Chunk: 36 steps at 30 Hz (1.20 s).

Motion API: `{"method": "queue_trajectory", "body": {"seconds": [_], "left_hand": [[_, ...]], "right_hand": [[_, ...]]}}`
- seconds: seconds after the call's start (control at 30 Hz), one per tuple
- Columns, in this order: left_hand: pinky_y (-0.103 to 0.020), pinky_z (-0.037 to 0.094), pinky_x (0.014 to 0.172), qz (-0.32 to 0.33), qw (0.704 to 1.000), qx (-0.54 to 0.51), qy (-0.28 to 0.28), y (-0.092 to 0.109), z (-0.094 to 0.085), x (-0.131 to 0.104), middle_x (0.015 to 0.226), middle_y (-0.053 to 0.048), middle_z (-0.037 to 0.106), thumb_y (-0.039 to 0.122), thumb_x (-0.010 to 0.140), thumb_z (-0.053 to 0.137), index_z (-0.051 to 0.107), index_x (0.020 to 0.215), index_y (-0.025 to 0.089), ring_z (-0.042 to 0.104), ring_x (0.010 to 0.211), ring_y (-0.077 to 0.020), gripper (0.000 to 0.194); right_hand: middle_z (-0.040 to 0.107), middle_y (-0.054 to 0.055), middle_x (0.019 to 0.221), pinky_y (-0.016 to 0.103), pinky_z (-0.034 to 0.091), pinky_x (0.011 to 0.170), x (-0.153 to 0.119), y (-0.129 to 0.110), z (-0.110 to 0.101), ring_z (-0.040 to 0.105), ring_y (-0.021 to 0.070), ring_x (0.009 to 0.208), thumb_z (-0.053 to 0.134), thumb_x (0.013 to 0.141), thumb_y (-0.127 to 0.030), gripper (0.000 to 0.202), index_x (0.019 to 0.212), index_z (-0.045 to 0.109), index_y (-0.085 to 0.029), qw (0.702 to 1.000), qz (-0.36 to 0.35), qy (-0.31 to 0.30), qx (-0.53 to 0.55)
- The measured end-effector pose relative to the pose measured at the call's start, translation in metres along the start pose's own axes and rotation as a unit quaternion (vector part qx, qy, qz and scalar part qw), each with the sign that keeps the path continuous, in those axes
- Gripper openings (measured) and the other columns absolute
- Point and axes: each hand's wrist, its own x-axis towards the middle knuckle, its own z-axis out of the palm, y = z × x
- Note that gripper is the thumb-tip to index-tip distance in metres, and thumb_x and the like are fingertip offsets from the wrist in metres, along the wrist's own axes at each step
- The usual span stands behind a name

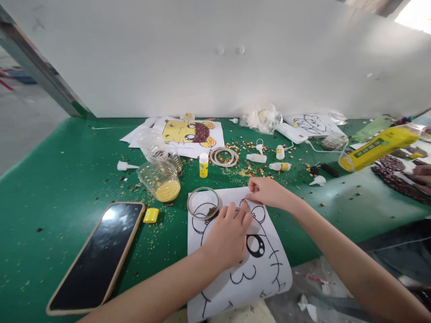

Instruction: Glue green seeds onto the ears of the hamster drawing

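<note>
A white sheet with a black cartoon animal outline [244,274] lies at the table's front edge, its lower part hanging over. My left hand [230,235] rests on the drawing's upper middle, fingers apart and pointing away from me. At the sheet's top edge, my right hand [264,192] has its fingers pinched together near the drawn right ear; anything between them is too small to make out. A round clear lid [203,204] with a few green beans sits on the sheet's upper left corner, beside my left hand. Just beyond it stands a small yellow glue bottle [204,166].
A phone [101,255] and yellow cap [151,215] lie left. Behind are a tipped jar of yellow grain [167,190], a partly filled picture [188,132], tape rings [224,157] and scattered seeds. At right are a large yellow bottle [380,146] and another person's hand [422,177].
</note>
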Motion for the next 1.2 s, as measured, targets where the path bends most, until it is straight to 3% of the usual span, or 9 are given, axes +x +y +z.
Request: {"method": "queue_trajectory", "body": {"seconds": [0.17,0.33,0.5,0.73,0.9,1.03,1.2], "left_hand": [[-0.042,0.037,0.084,0.0,1.0,0.0,-0.006,0.0,-0.003,0.0,0.135,-0.012,0.04,0.026,0.082,0.04,0.047,0.117,0.01,0.043,0.102,-0.0287,0.039],[-0.04,0.037,0.083,0.001,1.0,0.01,-0.018,0.0,-0.005,-0.001,0.137,-0.012,0.038,0.027,0.083,0.041,0.045,0.12,0.011,0.043,0.102,-0.0277,0.04],[-0.04,0.036,0.084,0.004,1.0,0.008,-0.019,0.0,-0.004,-0.001,0.138,-0.012,0.037,0.026,0.083,0.042,0.046,0.118,0.012,0.042,0.104,-0.0276,0.038],[-0.041,0.037,0.084,0.004,1.0,0.008,-0.001,0.0,-0.002,-0.001,0.135,-0.011,0.041,0.025,0.082,0.041,0.047,0.118,0.011,0.043,0.101,-0.0285,0.039],[-0.041,0.037,0.084,0.001,1.0,0.007,-0.003,0.0,-0.003,-0.002,0.137,-0.01,0.04,0.026,0.083,0.04,0.048,0.116,0.011,0.043,0.101,-0.0283,0.037],[-0.041,0.037,0.084,-0.001,1.0,-0.01,-0.002,-0.002,-0.003,-0.002,0.139,-0.01,0.038,0.027,0.083,0.04,0.048,0.115,0.012,0.042,0.101,-0.0278,0.036],[-0.042,0.036,0.083,0.003,1.0,-0.019,-0.002,-0.004,-0.002,0.001,0.141,-0.01,0.036,0.026,0.082,0.04,0.049,0.114,0.011,0.042,0.101,-0.0272,0.036]], "right_hand": [[0.054,-0.004,0.048,0.023,0.041,0.045,0.003,0.001,-0.007,0.052,0.0115,0.045,0.062,0.068,-0.025,0.022,0.063,0.041,-0.02,0.987,0.039,-0.095,0.121],[0.051,-0.006,0.045,0.021,0.043,0.042,0.004,0.004,-0.012,0.051,0.01,0.044,0.063,0.066,-0.018,0.021,0.062,0.042,-0.019,0.975,0.043,-0.124,0.177],[0.061,-0.001,0.056,0.02,0.048,0.047,0.005,0.014,-0.017,0.057,0.01,0.051,0.058,0.071,-0.019,0.015,0.07,0.043,-0.019,0.955,0.054,-0.166,0.24],[0.053,-0.005,0.047,0.021,0.043,0.042,0.003,0.007,-0.012,0.05,0.0095,0.044,0.064,0.07,-0.026,0.024,0.069,0.041,-0.02,0.976,0.048,-0.123,0.175],[0.052,-0.005,0.051,0.022,0.043,0.047,-0.002,0.014,-0.009,0.051,0.011,0.049,0.058,0.074,-0.028,0.014,0.074,0.047,-0.019,0.978,-0.013,-0.119,0.173],[0.057,-0.003,0.063,0.024,0.043,0.057,-0.01,0.021,-0.003,0.054,0.0122,0.059,0.056,0.077,-0.026,0.008,0.082,0.058,-0.02,0.988,-0.106,-0.033,0.106],[0.063,0.002,0.083,0.026,0.042,0.065,-0.02,0.021,0.004,0.057,0.0146,0.074,0.054,0.079,-0.022,0.015,0.087,0.067,-0.022,0.989,-0.139,0.04,0.014]]}}
